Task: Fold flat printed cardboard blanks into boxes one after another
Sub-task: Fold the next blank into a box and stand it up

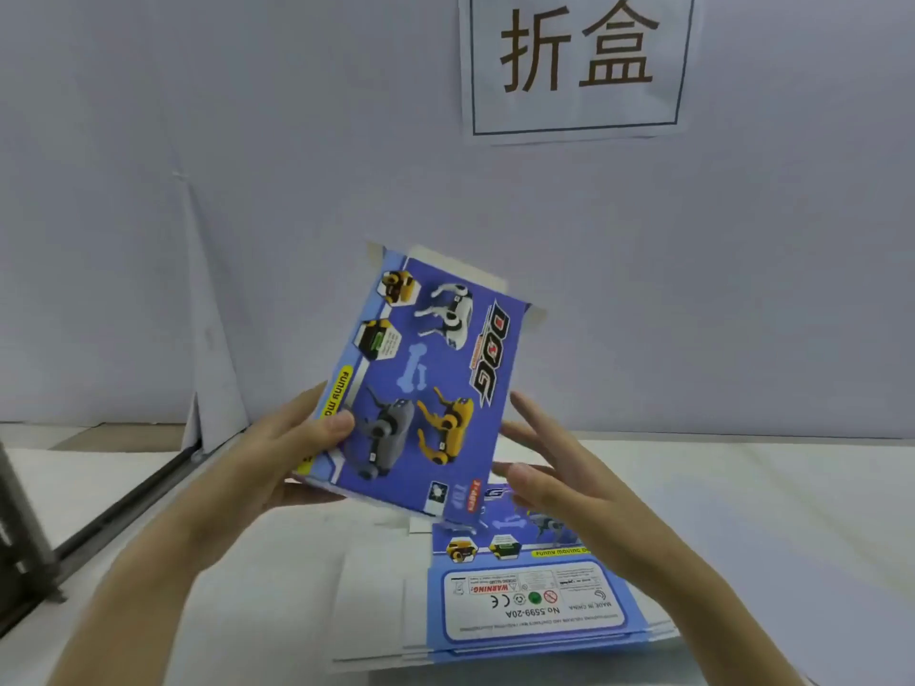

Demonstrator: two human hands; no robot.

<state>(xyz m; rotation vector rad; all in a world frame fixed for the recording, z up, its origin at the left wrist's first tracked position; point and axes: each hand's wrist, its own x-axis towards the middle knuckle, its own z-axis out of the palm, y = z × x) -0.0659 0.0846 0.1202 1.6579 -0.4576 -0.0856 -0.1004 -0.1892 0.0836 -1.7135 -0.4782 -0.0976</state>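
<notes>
Left grip (292, 438) pinches blank (435, 368) at lower edge, thumb on front; right grip (539, 462) spread, empty, beside it; I judge card light, thin, bendy; hold edges nr creases.

Head camera looks forward and down, close above the table (742, 487).

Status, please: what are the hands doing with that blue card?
Left hand grips blank, thumb on print. Right hand open at its right edge. Blank held up, flat. Stack lies below, nothing blocking.
</notes>
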